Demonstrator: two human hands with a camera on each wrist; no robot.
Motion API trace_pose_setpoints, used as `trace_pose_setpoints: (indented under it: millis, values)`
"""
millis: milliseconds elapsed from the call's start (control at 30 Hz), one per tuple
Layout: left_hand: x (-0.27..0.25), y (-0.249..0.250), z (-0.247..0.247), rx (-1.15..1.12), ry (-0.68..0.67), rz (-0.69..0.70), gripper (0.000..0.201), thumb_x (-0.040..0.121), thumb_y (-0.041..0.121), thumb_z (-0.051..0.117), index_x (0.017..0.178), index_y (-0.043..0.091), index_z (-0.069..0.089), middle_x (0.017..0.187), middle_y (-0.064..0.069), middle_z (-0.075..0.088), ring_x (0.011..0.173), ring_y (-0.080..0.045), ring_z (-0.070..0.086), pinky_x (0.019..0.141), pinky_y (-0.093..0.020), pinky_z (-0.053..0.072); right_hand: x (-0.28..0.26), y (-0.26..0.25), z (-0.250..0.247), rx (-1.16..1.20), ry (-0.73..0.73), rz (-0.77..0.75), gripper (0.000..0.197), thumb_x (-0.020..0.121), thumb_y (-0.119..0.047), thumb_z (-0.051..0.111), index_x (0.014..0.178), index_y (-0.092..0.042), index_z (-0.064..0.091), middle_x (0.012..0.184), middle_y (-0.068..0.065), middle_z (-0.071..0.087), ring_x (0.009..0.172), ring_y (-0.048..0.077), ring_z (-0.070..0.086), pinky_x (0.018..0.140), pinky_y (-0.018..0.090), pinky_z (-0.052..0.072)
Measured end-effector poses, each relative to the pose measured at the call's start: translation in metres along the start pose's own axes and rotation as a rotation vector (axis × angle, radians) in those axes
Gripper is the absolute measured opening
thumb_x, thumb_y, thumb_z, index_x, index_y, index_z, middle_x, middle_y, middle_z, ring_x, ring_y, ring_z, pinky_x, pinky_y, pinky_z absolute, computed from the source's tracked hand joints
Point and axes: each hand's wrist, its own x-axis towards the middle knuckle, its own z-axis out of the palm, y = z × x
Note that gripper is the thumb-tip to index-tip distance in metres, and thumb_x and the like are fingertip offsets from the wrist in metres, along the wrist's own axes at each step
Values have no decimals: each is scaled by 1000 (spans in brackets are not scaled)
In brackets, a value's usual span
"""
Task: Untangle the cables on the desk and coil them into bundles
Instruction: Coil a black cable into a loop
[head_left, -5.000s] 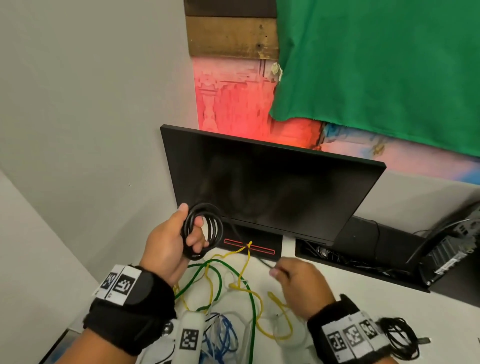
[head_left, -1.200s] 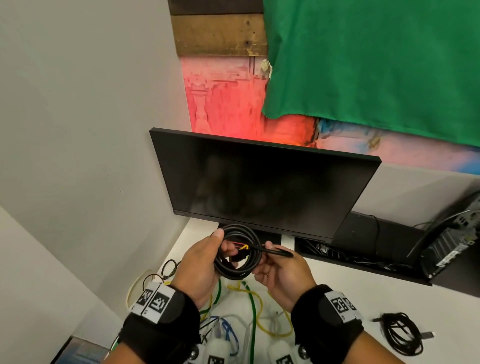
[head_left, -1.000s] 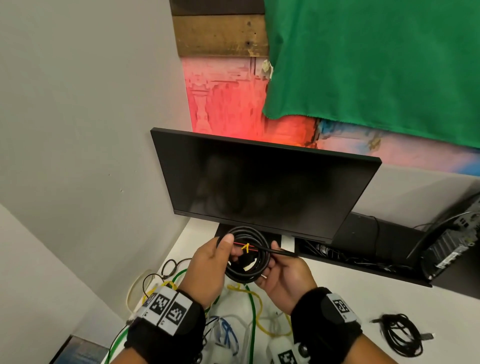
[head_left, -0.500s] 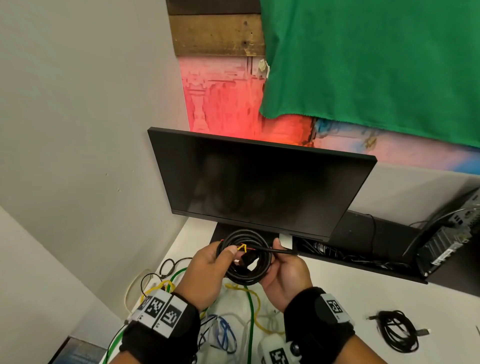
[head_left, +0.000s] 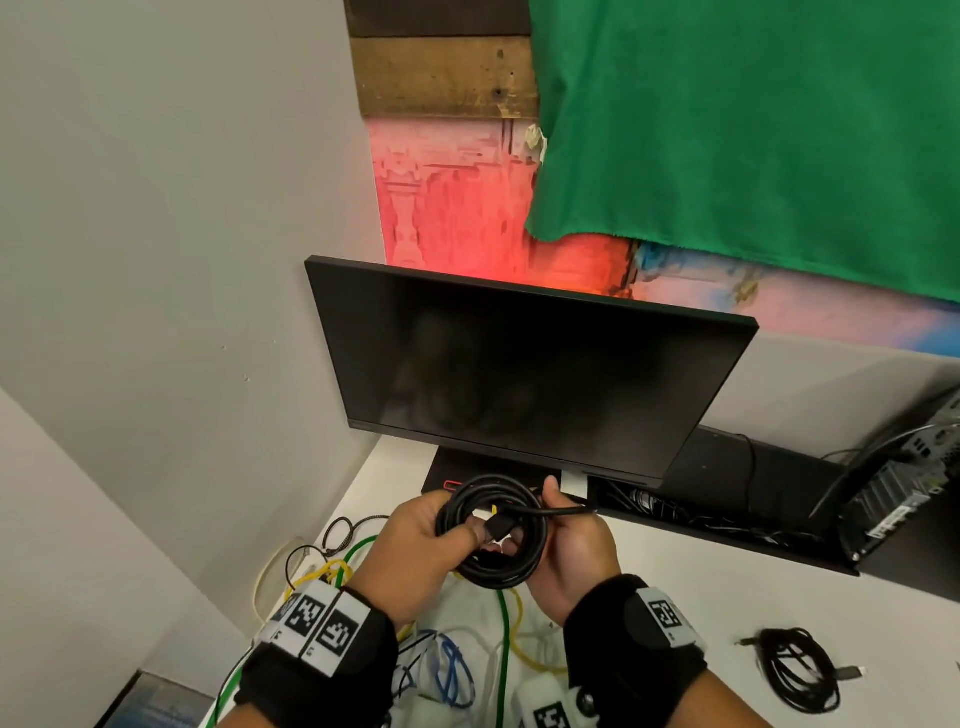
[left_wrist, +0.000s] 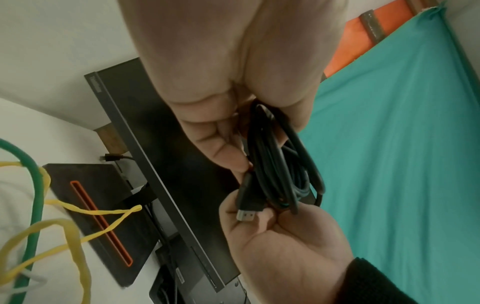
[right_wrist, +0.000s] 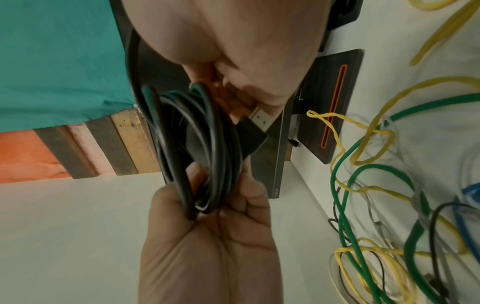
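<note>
A black cable (head_left: 493, 566) wound into a coil is held above the desk in front of the monitor. My left hand (head_left: 415, 545) grips the coil's left side, seen from below in the right wrist view as the left hand (right_wrist: 207, 216) around the black cable (right_wrist: 205, 164). My right hand (head_left: 571, 545) holds the right side, thumb on top. The cable's plug (head_left: 498, 526) lies across the coil's middle; the plug (left_wrist: 245, 214) rests on the right hand's fingers (left_wrist: 233, 205). A tangle of cables, including a green cable (head_left: 501, 634) and a yellow cable (head_left: 324, 571), lies on the desk under my hands.
A dark monitor (head_left: 519, 374) on a black base (head_left: 441, 480) stands just behind the hands. A second black cable bundle (head_left: 800, 675) lies on the white desk (head_left: 675, 597) at the right. A braided cable (head_left: 340, 530) lies by the left wall. A small computer (head_left: 893, 499) stands far right.
Five seconds ago the left hand held the coil alone and the right was down at the tangle. Now both hold the coil, and the plug end has come into its middle.
</note>
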Motion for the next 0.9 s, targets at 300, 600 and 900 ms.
trace_pose_setpoints:
  millis: [300,600,900]
  values:
    - [-2,-8,-1,-33,-55,-108,7,71,11,68,77,10,68,73,-4,70,70,-17,66,67,-26,53,-6,-9,-3,-943,94,30,32,97,-18,48,77,-7,70,59,5,61,52,18,57,54,27,45]
    - [3,-22,3,377,328,-70,14,80,8,68,77,20,62,67,-1,64,61,-7,59,60,-24,48,-22,-2,5,-1574,-44,-394,30,92,-41,57,65,-28,63,63,-16,63,60,-1,57,58,19,40]
    - [-7,-28,8,-91,69,-270,38,61,1,70,97,-6,62,94,-32,67,87,-37,67,86,-47,56,-14,-2,10,-1751,64,-344,38,81,-45,69,58,-20,52,58,-6,56,56,8,54,52,24,36]
